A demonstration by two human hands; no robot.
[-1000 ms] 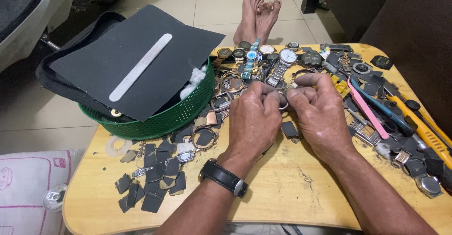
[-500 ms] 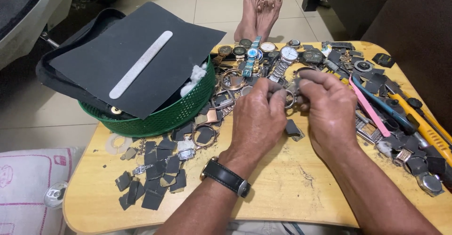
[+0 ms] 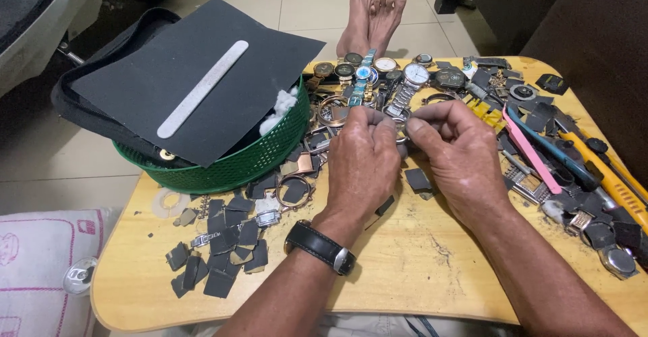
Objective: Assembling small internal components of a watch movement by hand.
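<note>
A pale wooden counter carries scattered wristwatches and dark strap pieces beside a round green plastic basket. Above its middle, the left hand and right hand meet, fingers pinched closed on what seems a small metal watch part, mostly hidden.

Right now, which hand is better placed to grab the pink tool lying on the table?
Right, most likely. The pink tool lies on the right side of the table, just beyond the right hand. The left hand, with the black wristwatch, would have to cross over. Both hands pinch a small part together.
</note>
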